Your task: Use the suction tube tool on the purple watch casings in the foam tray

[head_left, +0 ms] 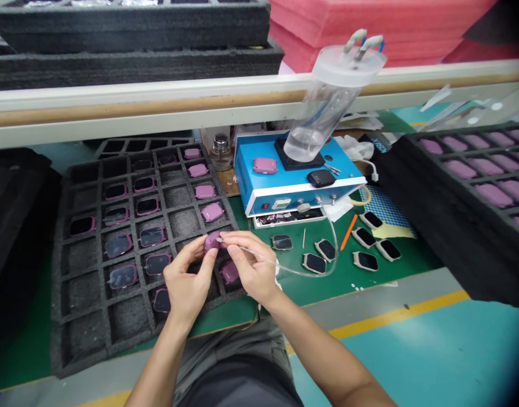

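Note:
My left hand (pixel 188 280) grips a purple watch case (pixel 212 242) between thumb and fingers, above the black foam tray (pixel 83 291). In my right hand (pixel 254 265) is the end of a clear thin tube (pixel 293 272), its small tip pressed up against the watch case. The tube loops back to the front of a blue machine (pixel 259 152). Below the hands, another purple watch case (pixel 229 272) lies in a tray compartment. Several purple watches with dark screens, such as one watch (pixel 152 237), fill other compartments.
A tilted clear cylinder (pixel 316 113) stands on the machine beside a pink case (pixel 265 165) and a black case (pixel 321 178). Several beige watches (pixel 365 260) and an orange stick (pixel 349 232) lie on the green mat. At right is a foam tray (pixel 412 209); a shelf rail (pixel 158 107) crosses above.

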The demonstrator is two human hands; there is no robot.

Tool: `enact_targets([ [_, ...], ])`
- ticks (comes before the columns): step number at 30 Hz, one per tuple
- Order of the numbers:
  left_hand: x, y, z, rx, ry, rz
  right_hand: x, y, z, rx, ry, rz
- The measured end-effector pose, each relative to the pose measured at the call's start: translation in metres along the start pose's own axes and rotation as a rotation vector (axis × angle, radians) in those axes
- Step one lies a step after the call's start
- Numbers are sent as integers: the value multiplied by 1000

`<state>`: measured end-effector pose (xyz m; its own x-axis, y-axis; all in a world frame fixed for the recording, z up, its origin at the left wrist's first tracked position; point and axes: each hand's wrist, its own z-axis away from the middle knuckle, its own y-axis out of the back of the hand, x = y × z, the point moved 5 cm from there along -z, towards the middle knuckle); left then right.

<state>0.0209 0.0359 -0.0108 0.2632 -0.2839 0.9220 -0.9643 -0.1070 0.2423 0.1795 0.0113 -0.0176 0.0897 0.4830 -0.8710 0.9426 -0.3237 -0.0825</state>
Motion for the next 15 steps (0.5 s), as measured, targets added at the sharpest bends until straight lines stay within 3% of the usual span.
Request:
enact_targets([
  [15,0,0,1,-2,12,-3,0,-1,2,-3,6,1],
])
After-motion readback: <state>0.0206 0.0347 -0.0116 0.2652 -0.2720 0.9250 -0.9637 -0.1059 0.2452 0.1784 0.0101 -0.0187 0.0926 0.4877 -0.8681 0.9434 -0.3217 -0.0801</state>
